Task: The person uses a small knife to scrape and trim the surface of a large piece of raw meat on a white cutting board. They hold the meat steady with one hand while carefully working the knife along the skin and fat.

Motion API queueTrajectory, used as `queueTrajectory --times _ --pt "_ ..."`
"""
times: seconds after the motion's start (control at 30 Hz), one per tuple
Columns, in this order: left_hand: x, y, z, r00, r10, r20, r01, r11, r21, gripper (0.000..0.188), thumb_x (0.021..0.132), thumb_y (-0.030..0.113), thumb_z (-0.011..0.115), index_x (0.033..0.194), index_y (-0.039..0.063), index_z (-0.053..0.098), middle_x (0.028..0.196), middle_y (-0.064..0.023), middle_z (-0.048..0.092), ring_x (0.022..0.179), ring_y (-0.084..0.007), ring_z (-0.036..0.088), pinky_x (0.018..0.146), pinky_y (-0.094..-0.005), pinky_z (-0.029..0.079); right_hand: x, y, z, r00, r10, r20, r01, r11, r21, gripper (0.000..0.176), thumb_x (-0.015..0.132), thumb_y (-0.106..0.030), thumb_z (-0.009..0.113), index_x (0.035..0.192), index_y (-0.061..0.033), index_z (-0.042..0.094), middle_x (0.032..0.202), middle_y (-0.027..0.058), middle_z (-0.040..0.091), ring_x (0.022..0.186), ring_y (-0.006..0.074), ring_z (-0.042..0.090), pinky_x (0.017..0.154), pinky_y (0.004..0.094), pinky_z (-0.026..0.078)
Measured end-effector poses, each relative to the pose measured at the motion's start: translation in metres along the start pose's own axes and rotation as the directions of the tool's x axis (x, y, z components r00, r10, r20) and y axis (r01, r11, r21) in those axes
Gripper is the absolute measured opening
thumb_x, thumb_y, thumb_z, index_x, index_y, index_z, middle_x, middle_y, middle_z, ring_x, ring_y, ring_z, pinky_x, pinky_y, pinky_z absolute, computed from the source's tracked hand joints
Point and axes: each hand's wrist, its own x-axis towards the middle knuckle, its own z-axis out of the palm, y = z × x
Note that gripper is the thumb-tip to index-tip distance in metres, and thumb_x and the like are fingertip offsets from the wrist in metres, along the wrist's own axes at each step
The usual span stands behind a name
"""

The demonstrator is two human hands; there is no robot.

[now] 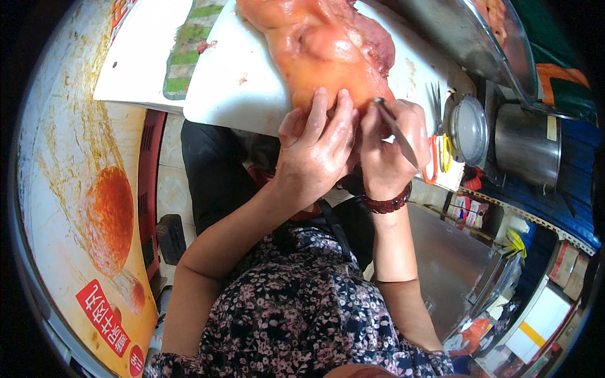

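A large piece of meat (321, 61) with glossy orange skin lies on a white cutting board (241, 94) in front of me. Ragged pink flesh shows along its right side. My left hand (314, 146) grips the near end, with its fingers spread over the skin. Close beside it, my right hand (397, 137) is closed around a slim metal tool (399, 134) with a flat, blade-like part slanting back towards the wrist. I cannot tell whether it is a knife or tweezers. The hands hide the tool's working end and the meat's near edge.
Scissors with red and yellow handles (439, 153) lie at the board's right. Beyond them are a clear round container (469, 130), a steel pot (527, 144) and a large steel basin (513, 52) holding meat. A printed panel (90, 189) stands along the left.
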Motion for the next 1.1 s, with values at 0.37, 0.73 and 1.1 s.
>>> queueTrajectory --times 0.37,0.73,1.1 --pt "0.000 -0.001 -0.009 0.994 0.020 0.111 -0.021 1.000 0.013 0.063 0.080 0.043 0.071 0.133 0.007 0.069 0.152 -0.0159 0.055 0.142 -0.0394 0.046 0.110 -0.0533 0.032 0.004 0.007 -0.021 0.999 0.006 -0.035 -0.009 0.997 -0.080 0.017 0.082 0.007 0.075 0.093 0.0015 0.063 0.085 0.0164 0.065 0.074 0.0334 0.065 0.065 0.0400 0.054" --pt "-0.001 0.001 0.000 1.000 0.018 0.008 -0.018 1.000 0.021 0.052 0.077 0.033 0.072 0.122 0.006 0.074 0.142 -0.0157 0.061 0.140 -0.0409 0.048 0.106 -0.0549 0.039 -0.013 0.005 -0.002 0.999 0.004 0.038 -0.006 0.999 0.046 0.021 0.082 0.006 0.078 0.096 0.0023 0.063 0.088 0.0179 0.067 0.077 0.0334 0.067 0.068 0.0378 0.054" --pt "0.001 0.000 0.000 1.000 0.016 0.013 -0.016 1.000 -0.004 0.050 0.077 0.031 0.073 0.121 0.007 0.076 0.140 -0.0141 0.063 0.140 -0.0392 0.047 0.106 -0.0529 0.038 -0.011 0.006 -0.001 1.000 -0.017 0.022 0.015 0.997 0.070 0.019 0.082 0.006 0.076 0.095 -0.0001 0.063 0.086 0.0162 0.065 0.075 0.0334 0.066 0.064 0.0396 0.054"
